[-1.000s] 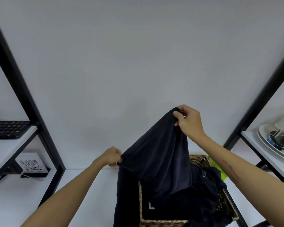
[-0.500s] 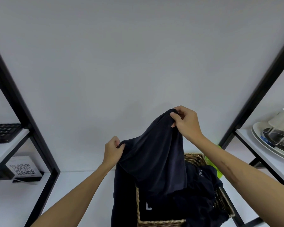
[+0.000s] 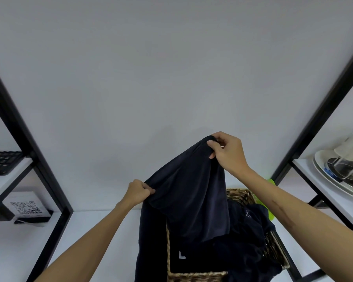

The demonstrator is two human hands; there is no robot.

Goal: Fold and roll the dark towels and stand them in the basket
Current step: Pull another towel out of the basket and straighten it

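Head view: worn on the person's head, facing forward and slightly down, near the hands; wall far ahead.
Shared views: only one.

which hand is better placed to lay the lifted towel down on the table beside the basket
Left, probably. The left hand grips the dark towel low, over bare white table. The right hand pinches the high corner above the basket.
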